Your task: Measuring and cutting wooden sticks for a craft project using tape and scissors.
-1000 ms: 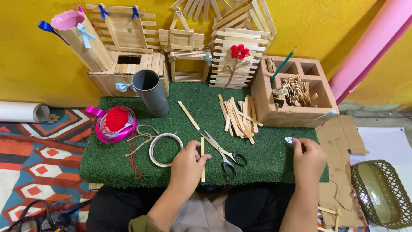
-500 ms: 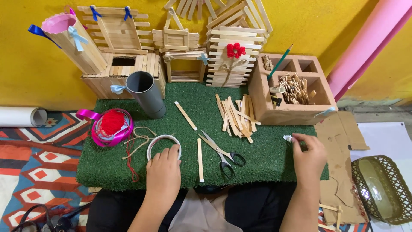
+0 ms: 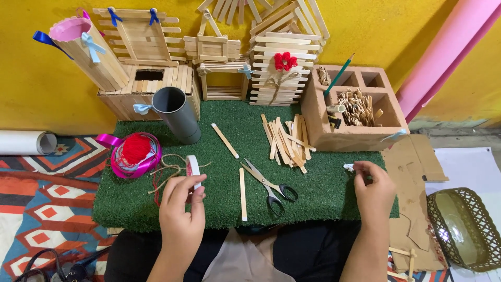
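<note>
Above green turf (image 3: 323, 188), left hand (image 3: 181, 211) lifts tape roll (image 3: 192, 168).

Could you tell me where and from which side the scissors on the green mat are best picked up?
Probably by the black handle loops of the scissors, from the near edge: they lie flat, loops toward the person, open blades pointing away up-left.

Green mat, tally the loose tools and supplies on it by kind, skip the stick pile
Scissors: 1
Grey tube: 1
Tape roll in left hand: 1
Single wooden sticks: 2
Red and pink spool: 1
Total: 6
</note>
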